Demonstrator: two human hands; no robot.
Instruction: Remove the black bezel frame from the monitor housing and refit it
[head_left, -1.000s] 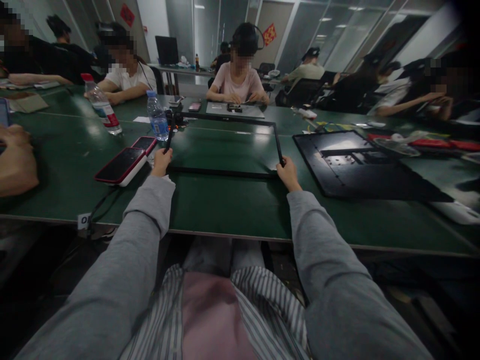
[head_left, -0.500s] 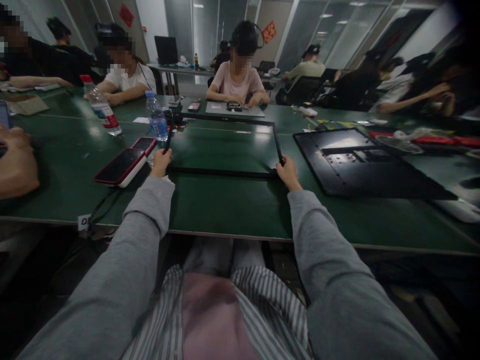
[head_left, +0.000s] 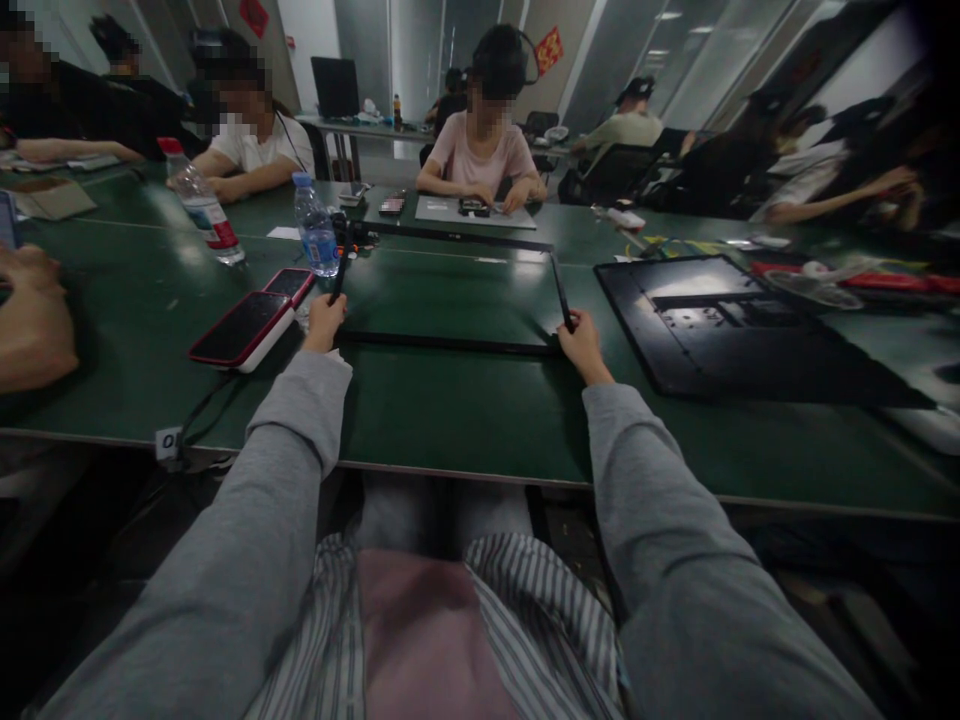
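Note:
A thin black rectangular frame, like a screen bezel, is held in front of me over the green table. My left hand is closed around its left side near the lower corner. Opposite, my right hand grips the right side, also low down. Through the open middle of the bezel the green tabletop shows. To the right of my right hand lies a large black panel with a slot and small metal parts on its face.
Left of the bezel lie red-edged phone-like devices with a cable. A blue-capped bottle and a red-capped bottle stand behind them. Across the table sits a person in pink. Another person's hand is at far left.
The view has shifted slightly. Both hands keep hold of the bezel, and its far edge looks a little lower and flatter than before.

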